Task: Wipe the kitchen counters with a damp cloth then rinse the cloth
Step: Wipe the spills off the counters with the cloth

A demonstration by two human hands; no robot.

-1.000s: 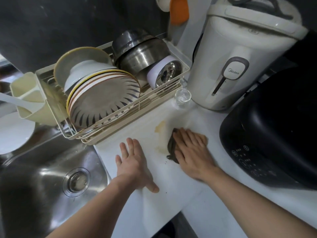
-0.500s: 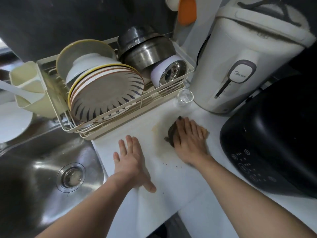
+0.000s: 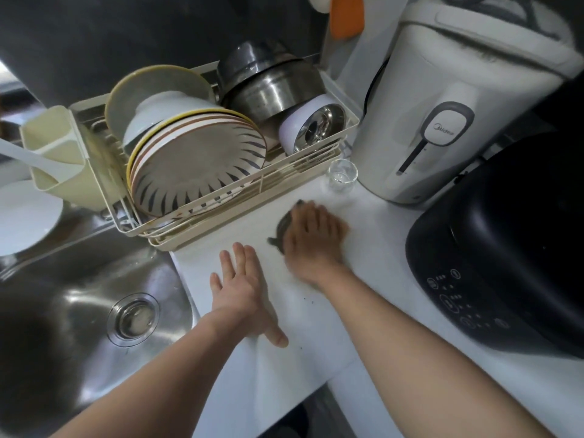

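Note:
A dark cloth (image 3: pixel 280 228) lies on the white counter (image 3: pixel 373 267), mostly hidden under my right hand (image 3: pixel 313 238). That hand presses flat on the cloth with straight fingers and is blurred by motion. My left hand (image 3: pixel 241 286) rests flat on the counter just left of it, fingers spread, touching nothing else. Small dark crumbs dot the counter near my right wrist.
A cream dish rack (image 3: pixel 252 197) full of plates and steel bowls borders the counter at the back. A small clear glass (image 3: pixel 342 176) stands beside a white water boiler (image 3: pixel 448 115). A black appliance (image 3: pixel 505 248) fills the right. The steel sink (image 3: pixel 94 295) lies left.
My right hand has slid the cloth away from me, toward the glass and rack. The brownish stain seen beside the cloth earlier no longer shows. My left hand has stayed put.

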